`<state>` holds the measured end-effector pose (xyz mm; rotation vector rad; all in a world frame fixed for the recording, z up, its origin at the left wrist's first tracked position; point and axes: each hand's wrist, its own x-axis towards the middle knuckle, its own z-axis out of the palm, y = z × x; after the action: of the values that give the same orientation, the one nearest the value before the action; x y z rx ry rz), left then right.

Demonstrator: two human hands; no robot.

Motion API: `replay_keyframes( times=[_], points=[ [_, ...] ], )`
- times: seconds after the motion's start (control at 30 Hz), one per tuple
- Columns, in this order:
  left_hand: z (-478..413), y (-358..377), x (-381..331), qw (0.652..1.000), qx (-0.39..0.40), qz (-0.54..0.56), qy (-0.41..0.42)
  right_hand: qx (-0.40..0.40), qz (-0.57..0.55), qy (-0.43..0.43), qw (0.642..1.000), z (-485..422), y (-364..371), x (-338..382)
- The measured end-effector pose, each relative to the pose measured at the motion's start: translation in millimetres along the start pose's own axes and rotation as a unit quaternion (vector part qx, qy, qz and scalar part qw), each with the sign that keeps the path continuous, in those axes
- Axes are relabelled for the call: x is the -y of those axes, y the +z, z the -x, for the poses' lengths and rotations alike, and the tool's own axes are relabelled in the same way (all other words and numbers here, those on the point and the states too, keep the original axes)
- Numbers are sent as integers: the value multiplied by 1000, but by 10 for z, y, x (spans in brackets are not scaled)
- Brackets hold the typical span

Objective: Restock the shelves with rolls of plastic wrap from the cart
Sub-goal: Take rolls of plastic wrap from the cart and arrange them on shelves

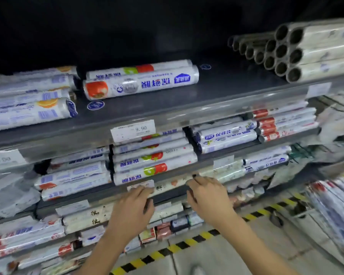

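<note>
**Entry: pale plastic-wrap roll** [171, 184], 6 o'clock, lying lengthwise at the shelf edge [103, 195].
Grip: left hand [134, 203] and right hand [204, 193], one at each end, fingers curled over and clamped on it.
Handling: keep it level and slide both ends in together, parallel to the stacked rolls [153, 165] just beyond.
Far, 2 o'clock: tube-end stack [282, 52].

Grey store shelves [226, 90] above a pale floor [206, 261], dimly lit.
The shelves step down in tiers with label strips along their front edges; 1 price tag [133, 130] reads 9.90. The back panel [127, 26] behind the top tier is black. A yellow-and-black hazard stripe [187, 243] crosses the floor.
</note>
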<state>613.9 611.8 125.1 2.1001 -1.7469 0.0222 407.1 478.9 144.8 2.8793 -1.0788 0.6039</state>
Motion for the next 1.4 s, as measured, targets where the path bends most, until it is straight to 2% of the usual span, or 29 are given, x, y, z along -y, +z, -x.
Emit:
replay_keyframes(
  times=[0.2, 0.27, 0.4, 0.63, 0.73, 0.8, 0.97, 1.2, 1.4],
  points=[
    [285, 497, -203, 989, 100, 22, 106, 60, 27, 187, 980, 1186, 253, 115],
    [417, 655, -316, 978, 157, 22, 139, 92, 34, 259, 961, 1647, 269, 216],
    [653, 894, -591, 950, 229, 42, 208, 73, 41, 372, 924, 2471, 179, 431],
    [890, 1066, -1408, 912, 265, 71, 306, 66, 34, 540, 838, 3563, -82, 585],
    [932, 1187, -1872, 899, 252, 74, 351, 40, 29, 575, 817, 3917, -152, 490],
    [967, 1285, -2159, 883, 269, 78, 376, 23, 33, 586, 809, 4124, -207, 395],
    [1016, 1511, -2787, 863, 308, 58, 396, 3, 29, 592, 805, 4545, -320, 65],
    [889, 1657, -3320, 865, 315, 67, 385, 6, 29, 587, 809, 4656, -503, -784],
    [495, 1896, -3706, 874, 305, 75, 370, 22, 51, 588, 807, 4419, -647, -1909]
  ],
)
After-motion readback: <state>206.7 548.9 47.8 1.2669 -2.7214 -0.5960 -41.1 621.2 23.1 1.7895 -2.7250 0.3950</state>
